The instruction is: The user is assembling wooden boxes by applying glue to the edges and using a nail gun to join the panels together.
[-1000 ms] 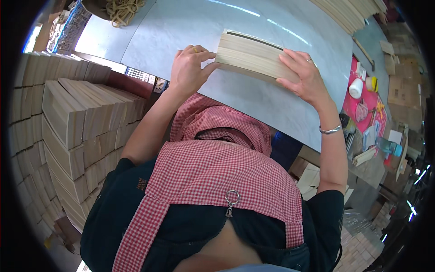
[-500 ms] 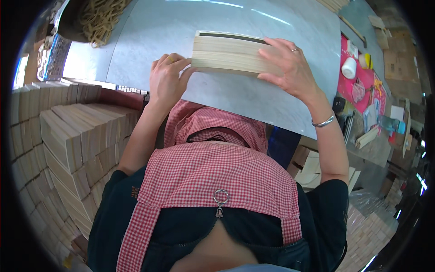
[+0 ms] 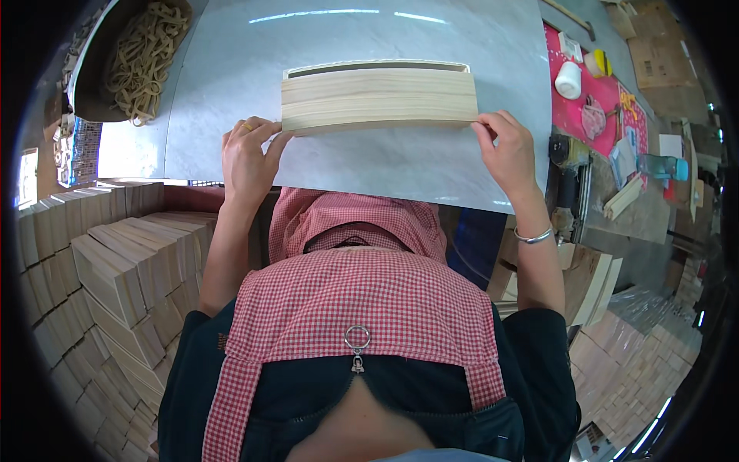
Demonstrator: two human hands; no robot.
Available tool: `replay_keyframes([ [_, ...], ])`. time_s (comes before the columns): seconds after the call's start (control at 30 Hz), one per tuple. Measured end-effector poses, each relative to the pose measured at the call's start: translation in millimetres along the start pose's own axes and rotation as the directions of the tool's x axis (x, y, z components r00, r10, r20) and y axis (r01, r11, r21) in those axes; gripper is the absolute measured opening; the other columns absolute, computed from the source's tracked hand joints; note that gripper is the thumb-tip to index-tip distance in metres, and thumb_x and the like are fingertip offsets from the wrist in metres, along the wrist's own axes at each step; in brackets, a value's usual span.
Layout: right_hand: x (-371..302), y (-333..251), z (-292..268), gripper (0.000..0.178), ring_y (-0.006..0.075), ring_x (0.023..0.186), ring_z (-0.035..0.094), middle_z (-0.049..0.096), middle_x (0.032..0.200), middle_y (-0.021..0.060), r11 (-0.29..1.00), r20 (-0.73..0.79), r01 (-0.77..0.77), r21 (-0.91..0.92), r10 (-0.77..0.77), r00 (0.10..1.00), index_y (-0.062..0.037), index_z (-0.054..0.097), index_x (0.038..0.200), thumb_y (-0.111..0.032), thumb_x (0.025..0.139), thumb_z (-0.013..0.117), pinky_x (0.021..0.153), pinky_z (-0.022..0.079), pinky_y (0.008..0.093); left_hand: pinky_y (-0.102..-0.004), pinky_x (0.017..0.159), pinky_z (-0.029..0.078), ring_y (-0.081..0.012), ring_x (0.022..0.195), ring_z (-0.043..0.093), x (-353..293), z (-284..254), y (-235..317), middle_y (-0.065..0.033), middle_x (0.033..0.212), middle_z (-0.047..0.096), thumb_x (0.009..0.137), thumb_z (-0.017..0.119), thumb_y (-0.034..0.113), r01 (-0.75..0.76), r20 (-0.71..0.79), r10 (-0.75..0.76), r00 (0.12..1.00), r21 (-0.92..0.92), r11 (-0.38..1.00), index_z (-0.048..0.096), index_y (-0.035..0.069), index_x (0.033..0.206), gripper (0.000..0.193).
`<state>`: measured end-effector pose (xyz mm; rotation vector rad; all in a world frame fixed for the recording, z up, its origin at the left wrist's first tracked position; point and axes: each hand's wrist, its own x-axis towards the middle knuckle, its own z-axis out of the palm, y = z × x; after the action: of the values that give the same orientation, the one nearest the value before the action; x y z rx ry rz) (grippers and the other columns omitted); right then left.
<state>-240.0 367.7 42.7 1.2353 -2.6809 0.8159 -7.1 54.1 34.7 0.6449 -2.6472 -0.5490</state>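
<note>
The pale wooden box [image 3: 379, 98] is at the table [image 3: 400, 165] in front of the person, its long side facing the body and a narrow dark slot showing along its far upper edge. It sits between the two hands, its ends reaching the fingertips on either side. The left hand [image 3: 250, 158] has thumb and forefinger drawn nearly together, pinching the near left corner; the right hand [image 3: 508, 150] does likewise at the near right corner, its other fingers curled. Whether the box's underside rests fully on the tabletop cannot be told. Well to the left, at the table's edge, a bin [image 3: 85, 96] holds a tangle of tan bands [image 3: 150, 58]. Below it rise stacked wooden pieces [image 3: 115, 262], beside the left forearm. Beyond the right hand, well apart from the box, a pink mat [image 3: 571, 114] carries a white container [image 3: 568, 80] and a yellow-sided roll [image 3: 597, 64]; farther right lies a clear bottle [image 3: 663, 167]. The checked apron [image 3: 362, 308] fills the near side.
</note>
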Motion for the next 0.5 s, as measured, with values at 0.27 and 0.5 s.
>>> replay_keyframes([
  [0.27,0,16,12,0.003,0.0207,0.057,0.049,0.057,0.067,0.0039,0.972,-0.087,0.134,0.191,-0.119,0.989,-0.0045,0.069,0.079,-0.002,0.079,0.07,0.057,0.041,0.0327,-0.0353,0.076,0.049,-0.0247,0.078,0.059,13,-3,-8,-0.0077,0.086,0.068,0.081,0.076,0.004,-0.102,-0.015,0.102,0.995,-0.044,0.994,0.074,-0.001,0.086,0.007],
  [0.5,-28,12,7,0.008,0.0226,0.063,0.055,0.06,0.071,0.0042,0.986,-0.061,0.044,0.163,-0.034,0.998,-0.0078,0.063,0.078,-0.007,0.081,0.07,0.064,0.045,0.033,-0.0333,0.079,0.049,-0.0213,0.083,0.06,14,-6,-20,-0.0084,0.09,0.068,0.085,0.074,0.005,-0.03,0.129,0.044,0.991,-0.11,0.993,0.071,-0.003,0.091,0.01],
])
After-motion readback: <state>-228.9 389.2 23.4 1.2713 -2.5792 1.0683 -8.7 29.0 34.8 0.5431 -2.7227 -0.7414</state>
